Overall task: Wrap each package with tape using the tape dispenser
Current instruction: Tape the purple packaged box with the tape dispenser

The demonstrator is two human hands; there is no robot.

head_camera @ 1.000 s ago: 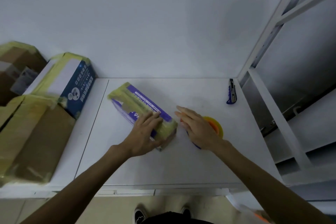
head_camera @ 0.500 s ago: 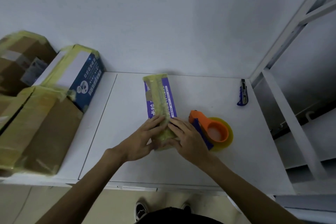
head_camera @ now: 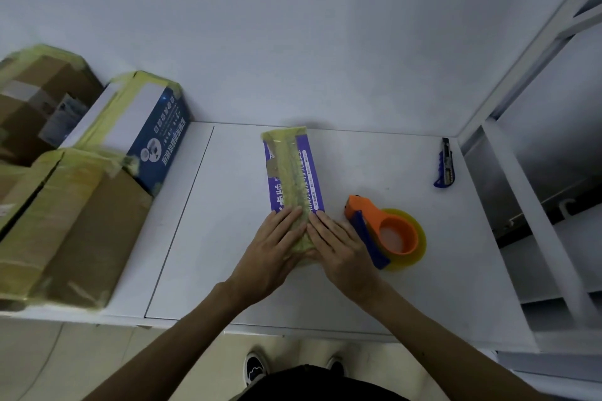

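Note:
A long purple package with a yellowish tape strip along its top lies lengthwise on the white table, its far end near the wall. My left hand and my right hand lie flat on its near end, fingers together, pressing the tape down from both sides. The orange and blue tape dispenser with its yellow tape roll rests on the table just right of my right hand, untouched.
A blue utility knife lies at the table's far right by the white shelf frame. Taped cardboard boxes and a blue and white taped box stand stacked on the left. The wall is right behind.
My right hand let go of the dispenser and came onto the package. The package was turned from slanting to lengthwise, and both hands now press its near end.

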